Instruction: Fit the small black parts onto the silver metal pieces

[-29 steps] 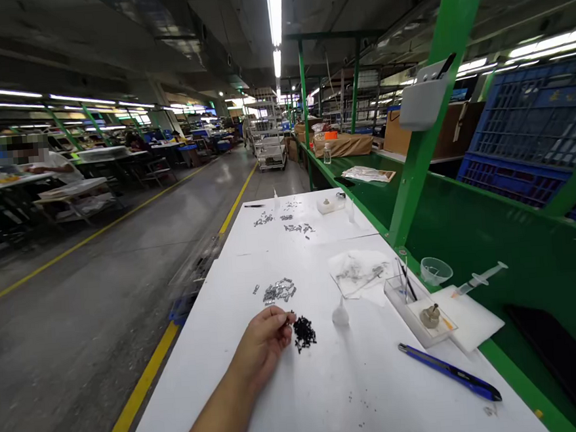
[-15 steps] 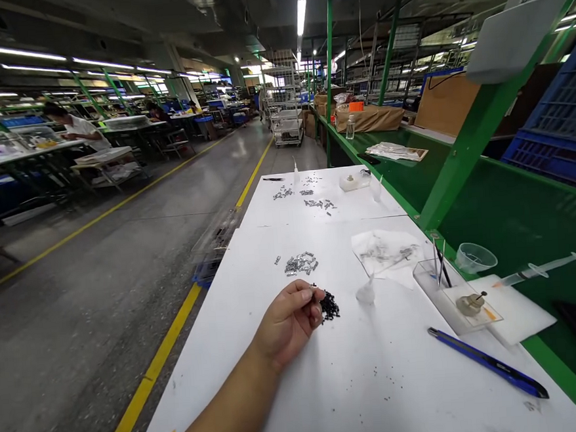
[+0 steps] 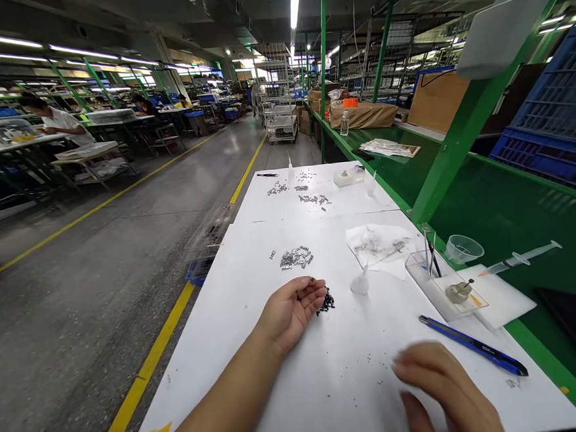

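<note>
My left hand (image 3: pixel 292 314) is palm up over the white table, fingers curled and thumb against the index fingertip. A small dark part (image 3: pixel 313 280) shows at that pinch. Just beyond the fingers lies a pile of tiny black parts (image 3: pixel 328 300), partly hidden by the hand. My right hand (image 3: pixel 442 386), blurred, is at the lower right with thumb and fingers apart and nothing visible between them. Near it are scattered tiny dark specks (image 3: pixel 369 357) and a blue utility knife (image 3: pixel 474 346). Small silver metal parts (image 3: pixel 297 257) lie in a heap farther up the table.
A small translucent dropper bottle (image 3: pixel 360 283) stands by the black pile, before a smudged white cloth (image 3: pixel 381 243). To the right are a clear tray (image 3: pixel 423 271) with upright tools, a round jar (image 3: pixel 460 291), a plastic cup (image 3: pixel 464 248) and a syringe (image 3: pixel 522 257). A green post (image 3: pixel 453 145) rises there.
My right hand has come into view from the lower right. My left hand stays near the black pile, its fingers now more extended. The whole view has shifted slightly.
</note>
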The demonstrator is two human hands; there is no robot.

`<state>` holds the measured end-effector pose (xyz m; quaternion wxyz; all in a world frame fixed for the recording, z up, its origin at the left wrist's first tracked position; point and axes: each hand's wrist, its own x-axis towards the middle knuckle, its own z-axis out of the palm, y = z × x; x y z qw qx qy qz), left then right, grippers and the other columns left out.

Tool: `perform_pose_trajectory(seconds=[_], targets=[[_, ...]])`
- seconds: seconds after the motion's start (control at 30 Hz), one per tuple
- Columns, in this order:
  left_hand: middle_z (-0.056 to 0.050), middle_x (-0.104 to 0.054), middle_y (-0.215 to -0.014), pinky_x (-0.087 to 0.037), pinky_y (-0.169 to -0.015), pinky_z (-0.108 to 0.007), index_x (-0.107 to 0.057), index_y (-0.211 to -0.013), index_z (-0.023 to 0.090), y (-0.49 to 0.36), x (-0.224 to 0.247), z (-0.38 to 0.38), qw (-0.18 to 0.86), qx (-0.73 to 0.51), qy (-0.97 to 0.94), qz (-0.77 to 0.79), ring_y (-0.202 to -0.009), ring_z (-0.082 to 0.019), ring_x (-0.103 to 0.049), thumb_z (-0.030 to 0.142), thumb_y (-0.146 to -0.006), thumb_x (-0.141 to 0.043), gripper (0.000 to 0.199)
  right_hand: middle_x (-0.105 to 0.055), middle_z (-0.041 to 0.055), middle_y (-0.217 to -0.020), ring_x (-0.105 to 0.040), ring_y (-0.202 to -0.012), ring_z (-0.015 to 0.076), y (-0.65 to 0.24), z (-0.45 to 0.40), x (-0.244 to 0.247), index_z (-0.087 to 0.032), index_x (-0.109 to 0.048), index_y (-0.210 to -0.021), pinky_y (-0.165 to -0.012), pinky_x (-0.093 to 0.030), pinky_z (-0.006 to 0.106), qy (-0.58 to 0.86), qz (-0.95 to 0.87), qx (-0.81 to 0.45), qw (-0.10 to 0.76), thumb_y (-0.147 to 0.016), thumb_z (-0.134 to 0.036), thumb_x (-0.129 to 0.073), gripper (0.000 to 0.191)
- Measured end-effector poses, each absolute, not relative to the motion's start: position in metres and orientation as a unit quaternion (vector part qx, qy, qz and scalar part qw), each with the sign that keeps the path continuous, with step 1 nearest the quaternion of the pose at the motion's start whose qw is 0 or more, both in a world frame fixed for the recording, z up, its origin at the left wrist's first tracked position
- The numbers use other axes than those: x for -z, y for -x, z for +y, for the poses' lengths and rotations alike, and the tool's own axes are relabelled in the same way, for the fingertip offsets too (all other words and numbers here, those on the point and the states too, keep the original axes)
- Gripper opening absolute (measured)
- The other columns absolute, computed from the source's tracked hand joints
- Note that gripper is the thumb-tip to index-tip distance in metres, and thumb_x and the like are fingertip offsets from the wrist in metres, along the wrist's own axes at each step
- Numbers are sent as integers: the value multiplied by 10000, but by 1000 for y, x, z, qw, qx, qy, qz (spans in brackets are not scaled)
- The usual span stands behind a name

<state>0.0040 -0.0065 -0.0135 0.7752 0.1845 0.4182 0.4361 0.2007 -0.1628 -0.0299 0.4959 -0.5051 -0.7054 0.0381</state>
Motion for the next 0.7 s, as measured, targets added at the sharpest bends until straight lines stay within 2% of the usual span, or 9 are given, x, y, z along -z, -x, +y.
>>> perform_pose_trajectory(seconds=[0.1,0.23,0.4,0.7], targets=[[-121,-718,-834,-595,-696,-237,-640,-753,99,-5,13,-5,774,-437,-190,417,-744,-161,-700,134,-789,-598,65,-609,84,-931,-589,-855,196,-175,-102,-2,-191,-550,-1144,-719,-517,349,393,-765,-78,505,-840,-21,-491,353],[-116,-696,-753,-581,-635,-241,-623,-709,97,-3,13,-3,760,-444,-211,424,-638,-152,-671,144,-792,-555,117,-564,19,-780,-531,-696,147,-159,-51,13,-195,-571,-1030,-613,-457,286,415,-726,-91,541,-848,-34,-485,258],[-127,-688,-744,-573,-627,-261,-633,-700,85,-3,14,-4,763,-426,-232,429,-635,-172,-665,174,-799,-543,160,-515,-19,-722,-489,-610,128,-158,-49,45,-217,-579,-1045,-567,-422,271,468,-699,-150,519,-863,-103,-531,220],[-122,-684,-789,-562,-659,-259,-669,-737,77,-6,11,-9,789,-366,-265,417,-702,-182,-668,239,-829,-519,239,-536,-11,-747,-517,-634,120,-164,-48,43,-204,-619,-1031,-581,-444,263,484,-700,-179,494,-839,-109,-570,220]])
